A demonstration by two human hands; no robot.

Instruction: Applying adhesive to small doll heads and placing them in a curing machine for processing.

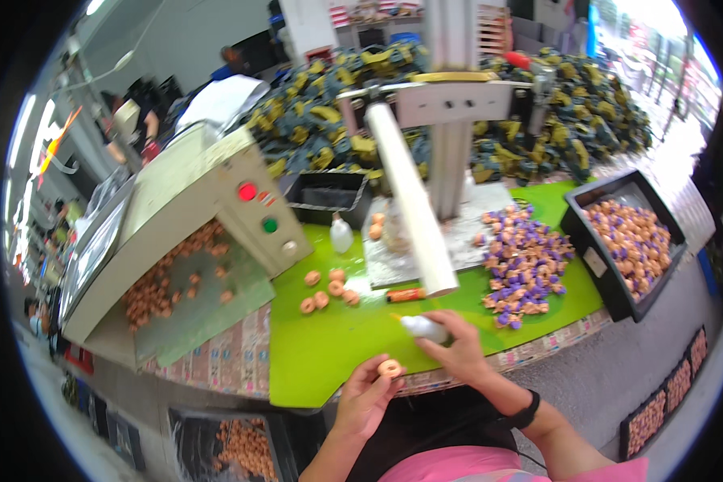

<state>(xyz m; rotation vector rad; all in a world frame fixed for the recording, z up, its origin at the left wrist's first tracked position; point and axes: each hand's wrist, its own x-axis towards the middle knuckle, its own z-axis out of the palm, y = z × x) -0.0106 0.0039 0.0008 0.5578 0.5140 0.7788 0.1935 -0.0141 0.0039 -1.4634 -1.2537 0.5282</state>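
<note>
Low over the front edge of the green mat [313, 365], my left hand [363, 399] pinches a small peach-coloured ring [390, 368] with a dark hole. My right hand [463, 353] wraps round a white squeeze bottle [426, 328]. Its yellow-orange tip points left, above and slightly right of the ring, and does not touch it. Several loose peach rings [336, 287] lie on the mat to the left. An orange tube-shaped thing [406, 295] rests just beyond the bottle. Farther back stands a second white bottle [341, 235].
A beige machine [181, 181] holding peach pieces stands at left. A metal post [450, 161] with a white bar [410, 201] overhangs the mat. At right are a peach-and-purple heap [526, 265] and a filled black bin [577, 229]. Grey-and-yellow pieces [313, 112] pile up behind.
</note>
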